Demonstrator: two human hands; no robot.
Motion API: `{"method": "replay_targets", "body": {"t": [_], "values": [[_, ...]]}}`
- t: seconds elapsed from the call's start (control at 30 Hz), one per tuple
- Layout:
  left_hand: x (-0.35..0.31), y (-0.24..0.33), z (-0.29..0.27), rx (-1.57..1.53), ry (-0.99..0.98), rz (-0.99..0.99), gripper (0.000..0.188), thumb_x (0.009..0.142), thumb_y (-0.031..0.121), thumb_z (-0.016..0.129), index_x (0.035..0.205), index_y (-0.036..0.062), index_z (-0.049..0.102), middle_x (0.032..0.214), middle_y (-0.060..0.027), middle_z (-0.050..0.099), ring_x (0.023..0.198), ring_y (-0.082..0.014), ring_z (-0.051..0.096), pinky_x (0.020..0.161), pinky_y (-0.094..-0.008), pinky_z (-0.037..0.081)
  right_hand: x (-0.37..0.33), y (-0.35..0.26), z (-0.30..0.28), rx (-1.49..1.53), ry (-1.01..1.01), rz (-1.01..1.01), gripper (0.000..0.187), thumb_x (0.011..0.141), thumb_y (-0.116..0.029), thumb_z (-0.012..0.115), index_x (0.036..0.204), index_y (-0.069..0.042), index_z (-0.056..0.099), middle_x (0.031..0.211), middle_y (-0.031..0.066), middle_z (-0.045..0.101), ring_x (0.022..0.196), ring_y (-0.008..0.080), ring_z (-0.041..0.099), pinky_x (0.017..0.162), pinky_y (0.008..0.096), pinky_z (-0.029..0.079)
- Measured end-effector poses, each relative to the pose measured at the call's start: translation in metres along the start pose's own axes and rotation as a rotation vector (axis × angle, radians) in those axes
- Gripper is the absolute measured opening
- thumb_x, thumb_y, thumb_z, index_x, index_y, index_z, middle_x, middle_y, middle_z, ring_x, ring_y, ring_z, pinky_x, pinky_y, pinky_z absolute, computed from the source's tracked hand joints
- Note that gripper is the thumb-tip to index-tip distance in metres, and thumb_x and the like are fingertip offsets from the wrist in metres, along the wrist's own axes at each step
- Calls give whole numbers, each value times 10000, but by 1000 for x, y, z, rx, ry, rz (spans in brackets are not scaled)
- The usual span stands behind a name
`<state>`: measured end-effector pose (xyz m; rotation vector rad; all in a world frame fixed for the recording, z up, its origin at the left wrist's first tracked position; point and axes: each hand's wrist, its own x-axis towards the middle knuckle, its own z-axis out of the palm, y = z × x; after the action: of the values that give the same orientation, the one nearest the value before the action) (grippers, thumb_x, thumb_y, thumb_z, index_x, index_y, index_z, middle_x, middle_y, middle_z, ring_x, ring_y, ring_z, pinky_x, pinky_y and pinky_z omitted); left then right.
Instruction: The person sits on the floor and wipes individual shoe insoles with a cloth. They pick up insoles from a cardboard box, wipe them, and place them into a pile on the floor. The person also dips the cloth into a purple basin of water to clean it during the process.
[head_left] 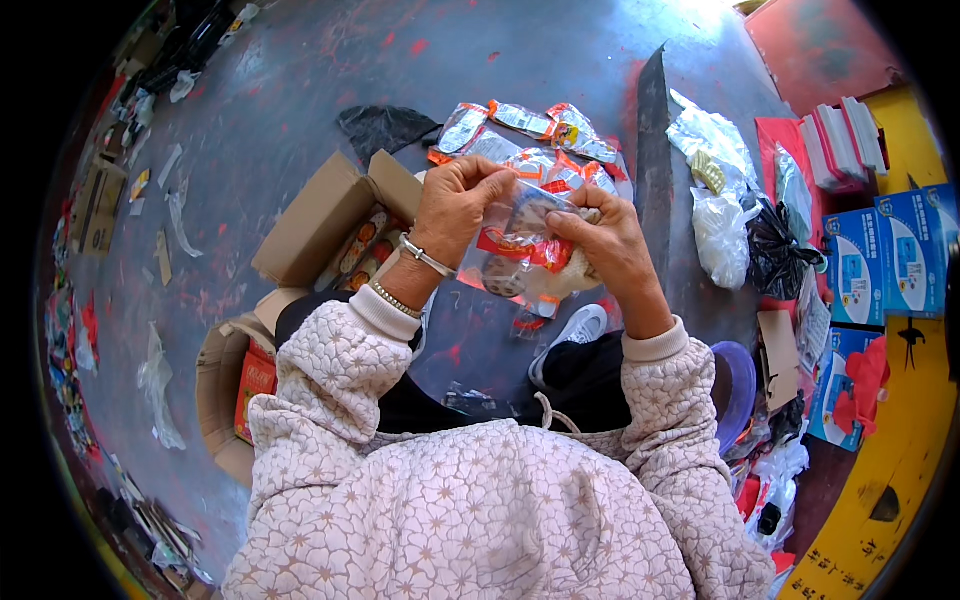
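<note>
Both hands hold one clear plastic packet (520,245) with red and orange print, raised over my knees. My left hand (455,205) pinches its upper left edge with the fingers curled. My right hand (610,245) grips its right side, and something pale and fluffy (575,275) shows under that palm. Bracelets sit on my left wrist (425,258). A heap of similar filled packets (530,135) lies on the floor just beyond the hands.
An open cardboard box (320,215) with packets inside stands to the left, a second open box (222,385) nearer my left knee. Plastic bags (715,200), blue cartons (890,255) and white boxes (840,140) crowd the right side. A grey floor (270,100) stretches ahead.
</note>
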<state>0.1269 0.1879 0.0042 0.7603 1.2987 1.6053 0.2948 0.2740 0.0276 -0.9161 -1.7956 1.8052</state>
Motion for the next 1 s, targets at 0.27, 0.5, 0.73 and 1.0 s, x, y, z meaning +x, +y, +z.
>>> {"method": "replay_targets", "body": {"t": [0.27,0.5,0.73,1.0], "values": [[2,-1,-7,48,12,-39,194,880,222,571,854,30,586,773,-22,619,656,-56,549,610,-202,472,0,6,-1,304,-21,110,122,771,-118,660,786,-18,591,719,71,630,602,96,606,516,211,488],[-7,1,-11,-280,-402,-430,304,866,278,578,1027,20,569,945,-64,627,845,-113,602,770,-263,483,5,-2,-11,299,70,87,146,799,-131,663,812,-15,574,727,51,611,597,78,593,531,206,506],[-1,-5,-20,-214,-404,-462,249,833,136,608,1037,-2,572,916,-63,620,782,-116,608,675,-247,510,0,-1,-21,-91,-69,192,384,752,-293,667,948,33,614,770,52,610,657,105,573,592,241,463],[-2,-6,-17,-68,-310,-479,263,814,122,622,1046,10,565,888,-48,627,760,-101,601,664,-241,497,-1,-20,-63,-140,70,126,278,788,-220,647,918,23,611,746,45,601,657,100,574,570,238,463]]}}
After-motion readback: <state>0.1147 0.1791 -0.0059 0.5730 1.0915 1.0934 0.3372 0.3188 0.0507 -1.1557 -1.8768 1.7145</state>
